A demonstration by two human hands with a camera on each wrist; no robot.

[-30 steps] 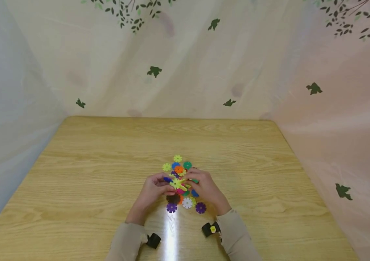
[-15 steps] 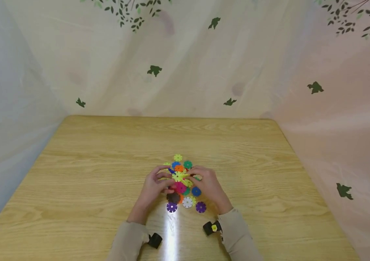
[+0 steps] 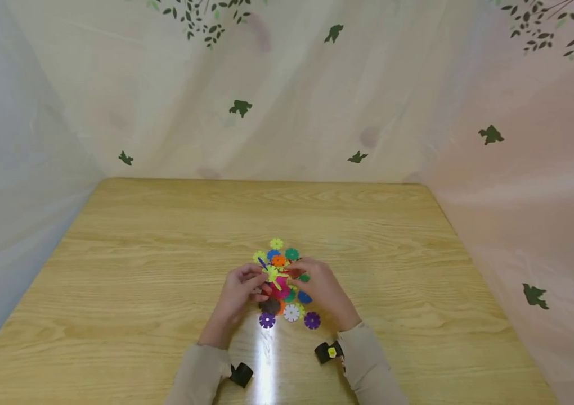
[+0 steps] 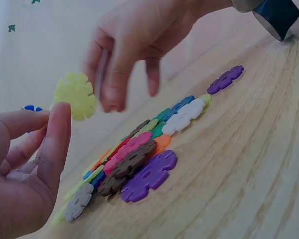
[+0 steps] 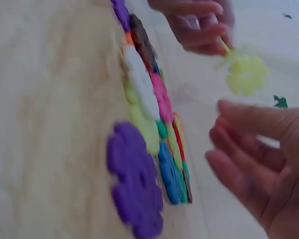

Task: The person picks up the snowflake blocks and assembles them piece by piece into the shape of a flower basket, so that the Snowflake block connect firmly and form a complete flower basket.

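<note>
In the head view my left hand (image 3: 241,288) pinches a small joined piece of yellow notched flower discs (image 3: 272,274) between thumb and fingers, raised over the pile. A blue disc (image 4: 32,108) shows behind those fingertips in the left wrist view. My right hand (image 3: 320,282) is just right of the piece. Its fingers (image 5: 239,119) are loosely bent and apart from the yellow disc (image 5: 246,74) in the right wrist view. Beneath both hands lies a flat pile of discs, with a pink one (image 3: 280,288) near its middle and a brown one (image 4: 127,168) beside it.
Purple discs (image 3: 312,320) and a white disc (image 3: 291,313) lie at the pile's near side; green (image 3: 292,255) and orange (image 3: 278,260) ones lie farther back. The wooden table (image 3: 140,253) meets a hanging pale curtain (image 3: 292,84) at its far edge.
The yellow piece has turned in my left hand, its blue disc now pointing up and left. My left fingers spread half a second ago and have drawn together again. The right hand stays close by.
</note>
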